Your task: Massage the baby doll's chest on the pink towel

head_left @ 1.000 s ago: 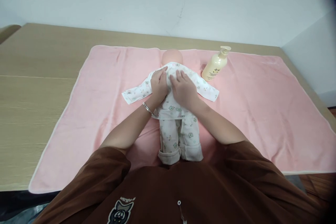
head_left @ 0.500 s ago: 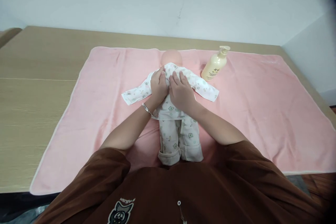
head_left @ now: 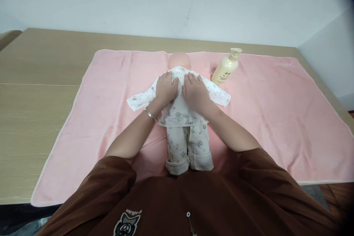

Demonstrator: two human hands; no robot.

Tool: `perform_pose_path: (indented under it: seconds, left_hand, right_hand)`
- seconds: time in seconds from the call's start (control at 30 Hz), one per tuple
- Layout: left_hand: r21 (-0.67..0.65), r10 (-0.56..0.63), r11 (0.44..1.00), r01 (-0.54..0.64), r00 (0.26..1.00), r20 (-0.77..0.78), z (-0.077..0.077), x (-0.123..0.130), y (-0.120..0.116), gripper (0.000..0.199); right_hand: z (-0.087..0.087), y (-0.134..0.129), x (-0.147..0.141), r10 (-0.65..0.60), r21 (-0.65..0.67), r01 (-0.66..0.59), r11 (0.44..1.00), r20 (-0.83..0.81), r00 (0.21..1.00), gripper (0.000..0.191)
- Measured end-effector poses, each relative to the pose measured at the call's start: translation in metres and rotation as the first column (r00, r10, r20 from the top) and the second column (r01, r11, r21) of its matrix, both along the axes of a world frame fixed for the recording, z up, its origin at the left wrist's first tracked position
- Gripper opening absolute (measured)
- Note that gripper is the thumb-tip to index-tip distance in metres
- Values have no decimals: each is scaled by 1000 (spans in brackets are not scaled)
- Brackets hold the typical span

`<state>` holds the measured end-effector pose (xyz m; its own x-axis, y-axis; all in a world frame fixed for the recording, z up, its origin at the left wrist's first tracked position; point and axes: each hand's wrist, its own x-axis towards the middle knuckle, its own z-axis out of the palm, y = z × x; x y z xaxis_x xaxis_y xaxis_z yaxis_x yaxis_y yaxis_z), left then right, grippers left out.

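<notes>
A baby doll lies on a pink blanket (head_left: 265, 118), its bare head (head_left: 179, 60) toward the wall. It wears a white printed top (head_left: 181, 112) and matching trousers (head_left: 177, 147) with rolled cuffs. My left hand (head_left: 166, 89) rests flat on the left side of the doll's chest, a silver bangle on the wrist. On the right side of the chest lies my right hand (head_left: 195, 93), fingers spread over the cloth. Both palms are down, a narrow strip of the top showing between them. The doll's sleeves stretch out to either side.
A cream pump bottle (head_left: 225, 69) stands on the blanket, just beyond the doll's right-hand sleeve. The wooden table (head_left: 35, 118) shows at the left and along the back, against a pale wall (head_left: 110, 3).
My hands have moved apart, the left one leftward and the right one rightward, and now lie flatter on the top. More of the shirt front shows between them.
</notes>
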<state>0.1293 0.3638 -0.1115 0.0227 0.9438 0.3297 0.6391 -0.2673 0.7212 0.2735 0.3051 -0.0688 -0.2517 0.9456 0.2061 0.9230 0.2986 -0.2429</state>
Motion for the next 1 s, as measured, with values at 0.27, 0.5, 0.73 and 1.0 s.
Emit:
perform_pose_path:
  seconds: [0.27, 0.5, 0.73, 1.0]
  left_hand:
    - [112, -59, 990, 81, 980, -188, 18, 21, -44, 45]
    - [15, -28, 999, 30, 997, -76, 12, 3, -13, 26]
    - [49, -49, 997, 56, 990, -133, 16, 21, -50, 46]
    - [14, -97, 995, 99, 992, -85, 13, 2, -15, 37]
  right_hand:
    - [-6, 41, 28, -36, -149, 14, 989, -150, 988, 62]
    - [-4, 12, 8, 20, -73, -26, 997, -80, 997, 63]
    - [2, 35, 28, -43, -166, 22, 986, -122, 992, 60]
    - [3, 3, 4, 69, -90, -76, 993, -82, 994, 61]
